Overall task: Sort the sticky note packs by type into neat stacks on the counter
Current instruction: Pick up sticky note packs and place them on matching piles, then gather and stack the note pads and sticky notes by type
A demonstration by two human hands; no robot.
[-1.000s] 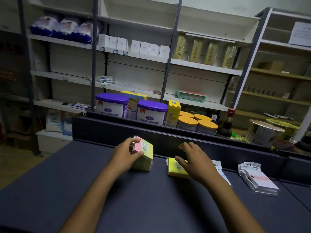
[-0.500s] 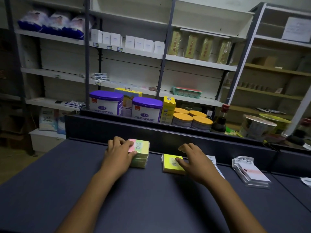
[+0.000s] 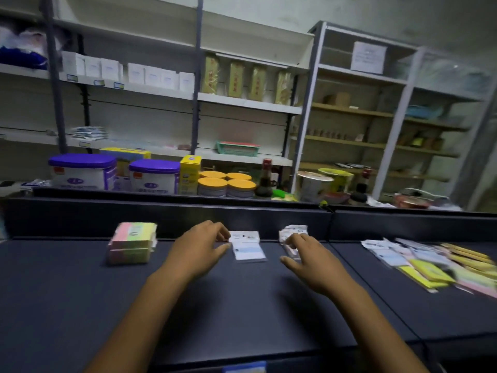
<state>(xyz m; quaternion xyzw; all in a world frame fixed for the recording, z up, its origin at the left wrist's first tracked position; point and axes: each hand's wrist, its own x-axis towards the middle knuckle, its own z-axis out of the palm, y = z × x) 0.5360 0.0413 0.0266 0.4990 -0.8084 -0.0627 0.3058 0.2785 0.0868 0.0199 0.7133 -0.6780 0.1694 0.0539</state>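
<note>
The left hand (image 3: 196,249) pinched a flat white pack (image 3: 248,249) by its edge while the right hand (image 3: 312,257), fingers relaxed, rested on a small white stack (image 3: 294,229).

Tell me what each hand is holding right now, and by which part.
The left hand seems to pinch the white pack by its left edge. The right hand holds nothing; its fingers rest on the wrapped stack.

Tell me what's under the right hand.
A stack of white packs lies under the fingers of the right hand; its far end shows. The hand covers the near part, so the count cannot be told.
</note>
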